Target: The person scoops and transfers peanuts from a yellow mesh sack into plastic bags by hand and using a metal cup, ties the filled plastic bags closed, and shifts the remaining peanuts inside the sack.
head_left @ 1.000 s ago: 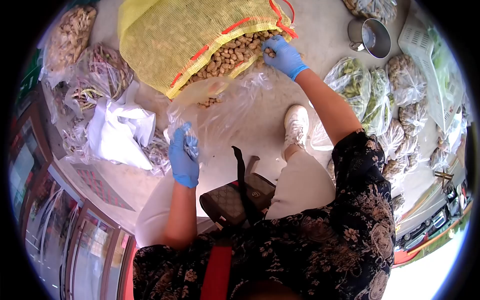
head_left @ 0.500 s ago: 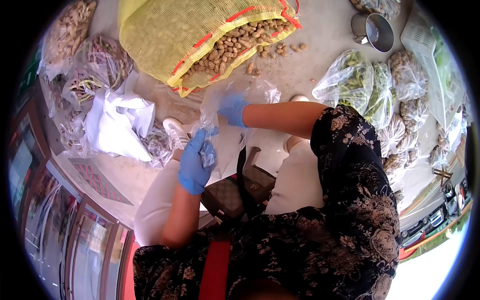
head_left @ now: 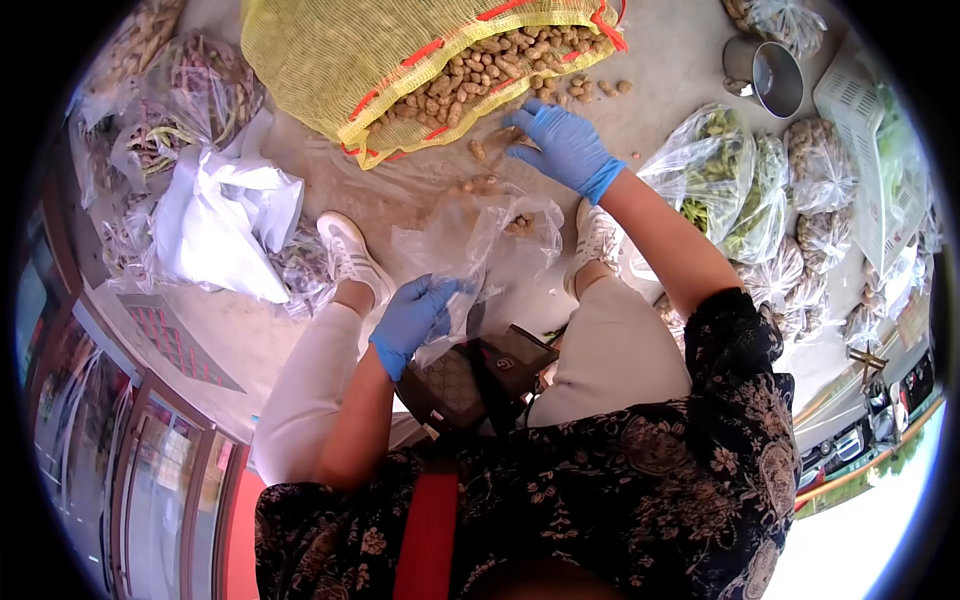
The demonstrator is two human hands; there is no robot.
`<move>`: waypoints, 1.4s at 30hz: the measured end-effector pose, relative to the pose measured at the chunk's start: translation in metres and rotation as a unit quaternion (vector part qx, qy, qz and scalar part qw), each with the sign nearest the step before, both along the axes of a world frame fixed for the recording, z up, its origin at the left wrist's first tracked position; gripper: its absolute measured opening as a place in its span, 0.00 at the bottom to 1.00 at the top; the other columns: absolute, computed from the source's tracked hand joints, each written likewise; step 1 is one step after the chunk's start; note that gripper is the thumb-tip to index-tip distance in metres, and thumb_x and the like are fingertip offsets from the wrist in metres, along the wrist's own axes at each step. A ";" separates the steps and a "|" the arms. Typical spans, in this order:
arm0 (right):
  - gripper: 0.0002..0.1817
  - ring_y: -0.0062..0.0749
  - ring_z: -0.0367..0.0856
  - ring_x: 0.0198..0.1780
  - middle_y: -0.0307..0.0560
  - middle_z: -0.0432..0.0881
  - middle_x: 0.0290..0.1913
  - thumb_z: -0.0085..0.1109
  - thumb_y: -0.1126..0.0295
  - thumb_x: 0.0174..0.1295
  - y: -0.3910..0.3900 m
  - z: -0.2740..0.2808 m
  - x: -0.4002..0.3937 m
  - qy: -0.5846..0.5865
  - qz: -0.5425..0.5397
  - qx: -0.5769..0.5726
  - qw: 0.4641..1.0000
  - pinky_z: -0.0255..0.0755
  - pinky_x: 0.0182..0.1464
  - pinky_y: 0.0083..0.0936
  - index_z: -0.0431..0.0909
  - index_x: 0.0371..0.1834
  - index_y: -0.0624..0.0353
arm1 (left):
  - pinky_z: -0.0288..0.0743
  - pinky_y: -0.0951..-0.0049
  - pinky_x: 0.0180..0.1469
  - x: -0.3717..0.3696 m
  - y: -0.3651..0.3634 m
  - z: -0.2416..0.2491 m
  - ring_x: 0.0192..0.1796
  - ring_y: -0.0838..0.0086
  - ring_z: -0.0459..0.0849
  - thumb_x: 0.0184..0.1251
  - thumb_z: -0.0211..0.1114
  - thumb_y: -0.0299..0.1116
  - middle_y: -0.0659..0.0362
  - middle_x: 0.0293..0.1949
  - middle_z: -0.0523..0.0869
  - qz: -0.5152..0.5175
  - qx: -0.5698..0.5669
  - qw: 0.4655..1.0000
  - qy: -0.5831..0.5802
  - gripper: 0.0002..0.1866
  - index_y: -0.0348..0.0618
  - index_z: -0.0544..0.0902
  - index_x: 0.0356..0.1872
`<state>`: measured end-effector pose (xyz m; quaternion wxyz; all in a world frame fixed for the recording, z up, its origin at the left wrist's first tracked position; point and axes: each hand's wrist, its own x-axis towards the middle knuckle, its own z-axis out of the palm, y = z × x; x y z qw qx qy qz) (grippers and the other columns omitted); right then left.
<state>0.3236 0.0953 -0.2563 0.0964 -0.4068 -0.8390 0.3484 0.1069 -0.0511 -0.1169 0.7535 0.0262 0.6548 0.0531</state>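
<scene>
My left hand, in a blue glove, is closed on the edge of a clear plastic bag, which spreads on the floor between my shoes. Gloved in blue too, my right hand is open above the floor, fingers apart, near the mouth of a yellow mesh sack. Peanuts fill the sack's opening, and several loose ones lie on the floor in front of it, close to my right fingertips.
White plastic and bagged produce lie at the left. A metal cup, bags of green pods, bagged peanuts and a pale crate stand at the right. A brown handbag hangs at my lap.
My right hand has left the plastic bag and moved up and right toward the sack's mouth. The bag has dropped lower onto the floor, still held by my left hand.
</scene>
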 end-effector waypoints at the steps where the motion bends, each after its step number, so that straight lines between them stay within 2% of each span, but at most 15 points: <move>1: 0.21 0.42 0.78 0.39 0.48 0.75 0.41 0.63 0.63 0.48 0.000 -0.020 -0.001 -0.028 0.048 0.018 0.998 0.76 0.35 0.33 0.75 0.47 0.52 | 0.54 0.83 0.17 0.001 0.000 0.000 0.14 0.86 0.60 0.70 0.49 0.37 0.70 0.14 0.63 0.012 0.008 1.000 -0.001 0.16 0.39 0.80 0.46; 6: 0.18 0.46 0.78 0.39 0.49 0.69 0.45 0.58 0.70 0.51 -0.001 -0.082 -0.010 -0.106 0.208 0.056 0.971 0.77 0.35 0.37 0.73 0.47 0.53 | 0.55 0.84 0.19 -0.005 0.007 -0.007 0.16 0.86 0.61 0.69 0.51 0.39 0.70 0.14 0.63 0.044 0.047 0.998 0.011 0.16 0.38 0.80 0.47; 12: 0.14 0.46 0.77 0.39 0.51 0.69 0.46 0.50 0.76 0.53 -0.027 -0.100 -0.024 -0.071 0.099 -0.011 0.993 0.77 0.34 0.36 0.72 0.45 0.56 | 0.59 0.86 0.21 -0.015 0.009 -0.005 0.20 0.88 0.64 0.67 0.54 0.38 0.69 0.19 0.70 0.129 0.063 0.988 0.054 0.14 0.42 0.82 0.45; 15: 0.13 0.49 0.78 0.38 0.52 0.72 0.44 0.51 0.74 0.54 -0.016 -0.079 -0.048 -0.066 0.211 0.033 0.975 0.76 0.35 0.38 0.72 0.44 0.58 | 0.60 0.86 0.22 -0.014 0.015 -0.005 0.21 0.88 0.65 0.67 0.54 0.38 0.69 0.19 0.70 0.142 0.057 0.986 0.065 0.14 0.42 0.82 0.45; 18: 0.13 0.50 0.79 0.37 0.52 0.76 0.42 0.51 0.75 0.54 -0.023 -0.104 -0.068 -0.155 0.227 -0.012 0.962 0.76 0.35 0.37 0.73 0.44 0.58 | 0.62 0.86 0.23 -0.020 0.014 -0.012 0.21 0.87 0.66 0.67 0.54 0.38 0.69 0.20 0.71 0.159 0.060 0.985 0.042 0.14 0.41 0.82 0.45; 21: 0.14 0.45 0.79 0.35 0.51 0.78 0.39 0.54 0.76 0.52 -0.023 -0.108 -0.062 -0.152 0.164 0.051 0.973 0.76 0.34 0.33 0.75 0.43 0.58 | 0.63 0.86 0.24 -0.022 0.016 -0.014 0.22 0.86 0.67 0.68 0.53 0.38 0.69 0.21 0.73 0.200 0.087 0.976 0.022 0.15 0.40 0.81 0.46; 24: 0.13 0.32 0.78 0.32 0.45 0.77 0.37 0.58 0.75 0.52 -0.007 -0.080 -0.025 0.129 -0.038 -0.234 0.963 0.75 0.33 0.27 0.76 0.42 0.56 | 0.64 0.85 0.25 -0.013 0.019 -0.008 0.23 0.86 0.68 0.69 0.51 0.39 0.69 0.22 0.72 0.233 0.088 0.964 0.096 0.16 0.40 0.79 0.49; 27: 0.11 0.22 0.75 0.31 0.37 0.75 0.34 0.60 0.72 0.54 -0.002 0.021 -0.007 0.251 -0.065 -0.580 0.772 0.72 0.34 0.21 0.77 0.41 0.56 | 0.64 0.87 0.26 -0.020 0.010 -0.009 0.23 0.88 0.68 0.67 0.52 0.42 0.70 0.23 0.74 0.229 0.095 0.965 0.091 0.18 0.41 0.79 0.50; 29: 0.11 0.15 0.73 0.34 0.32 0.73 0.34 0.60 0.71 0.56 -0.031 0.048 -0.012 0.222 0.034 -0.638 0.737 0.69 0.37 0.16 0.76 0.43 0.55 | 0.65 0.87 0.27 -0.026 0.005 -0.016 0.24 0.88 0.69 0.68 0.52 0.41 0.70 0.25 0.76 0.230 0.107 0.965 0.066 0.18 0.41 0.79 0.50; 31: 0.13 0.23 0.74 0.37 0.39 0.76 0.36 0.60 0.72 0.55 -0.063 0.039 -0.034 0.260 0.128 -0.550 0.784 0.69 0.41 0.19 0.75 0.45 0.54 | 0.65 0.87 0.27 -0.023 0.009 -0.018 0.24 0.88 0.70 0.68 0.52 0.41 0.69 0.26 0.78 0.237 0.113 0.963 0.054 0.18 0.41 0.78 0.51; 34: 0.14 0.31 0.76 0.41 0.45 0.77 0.39 0.59 0.67 0.56 -0.097 0.013 -0.056 0.060 0.213 -0.288 0.932 0.71 0.43 0.23 0.75 0.47 0.53 | 0.64 0.87 0.26 -0.011 0.021 -0.011 0.24 0.88 0.69 0.68 0.52 0.40 0.69 0.25 0.76 0.245 0.113 0.961 0.067 0.17 0.42 0.78 0.51; 37: 0.14 0.37 0.78 0.40 0.49 0.79 0.39 0.57 0.64 0.58 -0.079 0.014 -0.042 0.113 0.208 -0.120 0.964 0.72 0.42 0.27 0.76 0.46 0.55 | 0.60 0.87 0.24 -0.004 0.026 -0.005 0.23 0.87 0.67 0.68 0.51 0.41 0.69 0.21 0.71 0.231 0.110 0.963 0.085 0.18 0.42 0.79 0.50; 39: 0.12 0.34 0.80 0.36 0.47 0.81 0.34 0.55 0.63 0.60 -0.027 0.030 -0.019 0.131 0.082 -0.266 0.951 0.73 0.39 0.26 0.78 0.43 0.56 | 0.60 0.87 0.23 -0.010 0.023 -0.006 0.22 0.87 0.67 0.68 0.51 0.42 0.69 0.20 0.71 0.227 0.110 0.965 0.071 0.18 0.43 0.79 0.50; 40: 0.13 0.46 0.79 0.33 0.54 0.80 0.30 0.53 0.59 0.59 -0.011 0.022 -0.004 0.135 -0.054 -0.292 0.945 0.73 0.39 0.34 0.79 0.38 0.55 | 0.59 0.87 0.23 -0.012 0.022 -0.008 0.21 0.87 0.66 0.68 0.51 0.43 0.69 0.20 0.71 0.224 0.112 0.966 0.070 0.18 0.43 0.79 0.50; 42: 0.16 0.44 0.79 0.33 0.54 0.80 0.35 0.56 0.56 0.58 0.021 -0.020 0.036 0.123 -0.238 -0.137 0.954 0.72 0.35 0.34 0.78 0.39 0.59 | 0.59 0.87 0.22 -0.018 0.020 -0.005 0.21 0.87 0.66 0.68 0.51 0.44 0.69 0.20 0.71 0.215 0.114 0.967 0.080 0.18 0.44 0.79 0.50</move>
